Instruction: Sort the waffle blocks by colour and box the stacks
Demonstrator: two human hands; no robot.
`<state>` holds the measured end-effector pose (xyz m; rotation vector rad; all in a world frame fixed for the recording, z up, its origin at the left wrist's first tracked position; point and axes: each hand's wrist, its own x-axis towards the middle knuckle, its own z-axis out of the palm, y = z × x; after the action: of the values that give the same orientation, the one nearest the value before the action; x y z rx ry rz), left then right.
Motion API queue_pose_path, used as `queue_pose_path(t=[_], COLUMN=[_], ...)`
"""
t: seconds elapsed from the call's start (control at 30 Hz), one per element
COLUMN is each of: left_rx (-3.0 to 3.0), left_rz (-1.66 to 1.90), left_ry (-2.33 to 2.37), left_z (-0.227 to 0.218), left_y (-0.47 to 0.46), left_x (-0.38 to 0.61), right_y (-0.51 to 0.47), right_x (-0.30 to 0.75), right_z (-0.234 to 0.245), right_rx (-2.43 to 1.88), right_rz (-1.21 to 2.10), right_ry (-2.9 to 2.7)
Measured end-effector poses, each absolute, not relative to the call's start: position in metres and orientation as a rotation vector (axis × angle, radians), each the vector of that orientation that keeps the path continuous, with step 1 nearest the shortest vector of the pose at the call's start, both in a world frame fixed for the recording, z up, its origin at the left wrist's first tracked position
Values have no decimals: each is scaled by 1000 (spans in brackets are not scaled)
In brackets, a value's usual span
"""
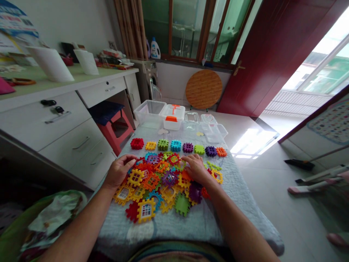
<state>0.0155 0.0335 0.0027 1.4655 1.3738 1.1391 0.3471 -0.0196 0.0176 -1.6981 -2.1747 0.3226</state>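
A heap of colourful plastic interlocking block panels point(151, 181) lies on the cloth-covered table, in yellow, orange, red, purple, blue and green. Several have window-like grids. My left hand point(120, 170) rests at the heap's left edge, fingers bent and thumb apart, beside red and blue panels. On the heap's right side, my right hand point(196, 167) reaches in with fingers apart, close to light green and orange panels; some of its fingertips are hidden. Behind the heap runs a row of small one-colour stacks, from a red stack point(137, 143) to an orange stack point(221, 151).
Clear plastic boxes point(151, 112) and a white lidded box with an orange handle point(173, 118) stand at the table's far end. A pink stool point(117, 127) and a white desk point(61, 123) are at left. A round wooden tabletop point(204, 89) leans against the wall.
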Motion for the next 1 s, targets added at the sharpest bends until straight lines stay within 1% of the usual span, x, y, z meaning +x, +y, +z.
queue_pose_path(t=[0.1,0.27,0.57,0.7,0.77,0.9,1.0], left_rx=[1478,1467,1465,1461,1465,1469,1461], left_rz=[1143,1138,1140,1133,1132,1135,1137], left_ry=[1376,1373,1368,1367,1370,1368,1365], left_z=[3,4,3,1,1,1,2], left_y=[33,32,33,34,34,33,33], left_x=[15,16,15,15,14,14,15], right_y=[-20,-22,-19,-23,-26,-29,-30], right_x=[350,353,407,422,422,418,417], right_z=[18,23,17,12,12,13,14], right_rx=[-1662,-1426,-1418,-1565,-1669,-1896,-1951], right_rz=[327,441,585,653,636,427,271], right_ry=[-2125,-1937,-1245,-1290,-1371,-1563,-1680])
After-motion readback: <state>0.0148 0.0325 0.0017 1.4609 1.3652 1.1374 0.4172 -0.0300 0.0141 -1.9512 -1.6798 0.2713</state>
